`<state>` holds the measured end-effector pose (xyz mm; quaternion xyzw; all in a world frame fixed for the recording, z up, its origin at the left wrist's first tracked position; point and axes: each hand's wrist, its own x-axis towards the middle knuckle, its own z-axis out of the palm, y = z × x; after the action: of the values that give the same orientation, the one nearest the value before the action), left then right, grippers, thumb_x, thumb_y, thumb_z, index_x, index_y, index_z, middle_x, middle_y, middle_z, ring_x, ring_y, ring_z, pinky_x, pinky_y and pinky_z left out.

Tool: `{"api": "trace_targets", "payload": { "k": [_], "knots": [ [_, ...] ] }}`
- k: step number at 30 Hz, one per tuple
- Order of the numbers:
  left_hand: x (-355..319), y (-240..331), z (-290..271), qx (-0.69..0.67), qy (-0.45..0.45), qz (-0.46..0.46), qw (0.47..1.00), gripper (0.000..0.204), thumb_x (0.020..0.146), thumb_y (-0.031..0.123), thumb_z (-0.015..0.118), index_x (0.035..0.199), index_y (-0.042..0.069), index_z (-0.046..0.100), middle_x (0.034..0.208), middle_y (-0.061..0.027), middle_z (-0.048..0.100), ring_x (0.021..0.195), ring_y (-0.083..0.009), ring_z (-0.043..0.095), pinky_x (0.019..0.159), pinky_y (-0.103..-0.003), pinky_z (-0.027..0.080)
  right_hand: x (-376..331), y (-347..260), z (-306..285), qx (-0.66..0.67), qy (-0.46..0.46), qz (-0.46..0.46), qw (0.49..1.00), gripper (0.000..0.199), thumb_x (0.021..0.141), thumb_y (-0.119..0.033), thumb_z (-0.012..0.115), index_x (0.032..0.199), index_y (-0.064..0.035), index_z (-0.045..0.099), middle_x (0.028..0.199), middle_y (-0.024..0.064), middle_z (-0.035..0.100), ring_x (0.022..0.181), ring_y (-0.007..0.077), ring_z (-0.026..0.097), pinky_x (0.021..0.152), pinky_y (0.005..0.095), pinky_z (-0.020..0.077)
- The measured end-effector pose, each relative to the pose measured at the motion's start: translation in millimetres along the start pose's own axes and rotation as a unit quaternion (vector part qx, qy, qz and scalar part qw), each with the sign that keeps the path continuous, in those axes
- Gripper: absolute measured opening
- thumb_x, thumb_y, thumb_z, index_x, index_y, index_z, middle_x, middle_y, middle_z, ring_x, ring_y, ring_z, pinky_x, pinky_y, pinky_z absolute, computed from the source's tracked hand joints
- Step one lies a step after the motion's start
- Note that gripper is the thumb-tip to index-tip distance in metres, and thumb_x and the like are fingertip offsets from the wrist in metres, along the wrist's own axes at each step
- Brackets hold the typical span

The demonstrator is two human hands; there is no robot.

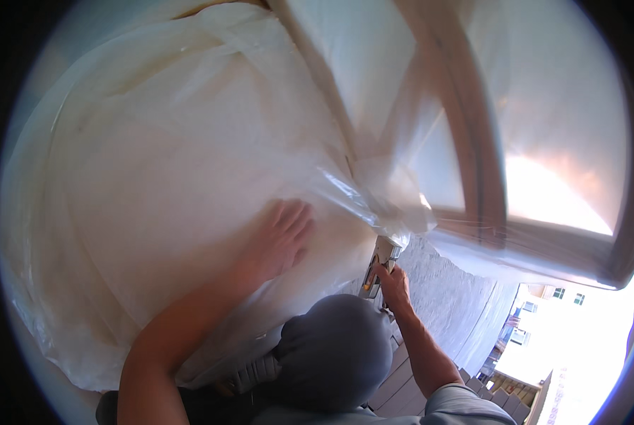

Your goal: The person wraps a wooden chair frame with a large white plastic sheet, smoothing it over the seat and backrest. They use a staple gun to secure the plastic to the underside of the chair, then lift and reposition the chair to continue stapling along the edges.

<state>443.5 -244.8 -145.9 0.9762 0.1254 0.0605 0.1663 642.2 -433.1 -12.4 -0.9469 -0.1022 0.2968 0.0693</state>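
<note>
Milky translucent plastic sheeting [154,163] spreads in folds over the left and upper part of the head view. My left hand [283,237] lies against the sheeting, its slightly bent fingers apart and holding nothing. To the right and lower, my right hand [393,285] is wrapped round what looks like a staple gun [375,273], pale and metallic. Its upper end meets a bunched fold of plastic [402,223]. The palm hides part of the tool.
A brown wooden frame [483,142] shows behind the plastic at upper right. Grey weathered boards [455,301] lie beyond my right hand. Below centre bulges a dark grey rounded shape [342,350]. Pale buildings [536,319] stand outside at the lower right.
</note>
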Motion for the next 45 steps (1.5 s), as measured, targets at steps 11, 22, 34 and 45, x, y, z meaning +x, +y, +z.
{"api": "trace_targets", "payload": {
  "k": [11, 22, 34, 45],
  "knots": [
    [11.9, 24.2, 18.2, 0.100, -0.004, 0.013, 0.995, 0.059, 0.094, 0.048, 0.047, 0.142, 0.014, 0.049, 0.158, -0.0100, 0.031, 0.150, -0.0267, 0.020, 0.122, -0.052, 0.008, 14.1, 3.9, 22.0, 0.075, -0.144, -0.095, 0.982, 0.041, 0.089, -0.038, 0.060, 0.098, 0.0019, 0.067, 0.085, 0.0172, 0.069, 0.080, 0.0253, 0.067, 0.072, 0.0401, 0.0514],
    [12.1, 29.0, 10.5, 0.005, -0.004, 0.010, 1.000, 0.061, 0.093, 0.048, 0.050, 0.144, 0.015, 0.048, 0.160, -0.0109, 0.029, 0.150, -0.0273, 0.019, 0.122, -0.052, 0.008, 36.4, 7.5, -5.7, 0.092, -0.107, 0.041, 0.989, 0.052, 0.083, -0.046, 0.063, 0.090, 0.0052, 0.068, 0.081, 0.0102, 0.066, 0.070, 0.0193, 0.061, 0.063, 0.0328, 0.0503],
    [12.0, 27.2, 2.1, 0.012, -0.002, 0.010, 1.000, 0.059, 0.094, 0.050, 0.049, 0.144, 0.018, 0.049, 0.160, -0.0088, 0.028, 0.151, -0.0266, 0.017, 0.122, -0.052, 0.006, 56.7, -3.6, 14.3, 0.092, -0.021, 0.040, 0.995, 0.057, 0.085, -0.051, 0.062, 0.088, 0.0049, 0.070, 0.073, 0.0122, 0.067, 0.063, 0.0203, 0.063, 0.061, 0.0356, 0.0512],
    [14.2, 22.8, 10.4, -0.061, 0.017, 0.004, 0.998, 0.063, 0.094, 0.050, 0.050, 0.143, 0.010, 0.049, 0.159, -0.0134, 0.029, 0.149, -0.0286, 0.020, 0.121, -0.053, 0.013, 74.0, 11.5, 32.3, -0.011, 0.106, -0.016, 0.994, 0.060, 0.085, -0.053, 0.062, 0.071, 0.0056, 0.068, 0.060, 0.0164, 0.064, 0.059, 0.0254, 0.066, 0.062, 0.0418, 0.0522]
  ]
}}
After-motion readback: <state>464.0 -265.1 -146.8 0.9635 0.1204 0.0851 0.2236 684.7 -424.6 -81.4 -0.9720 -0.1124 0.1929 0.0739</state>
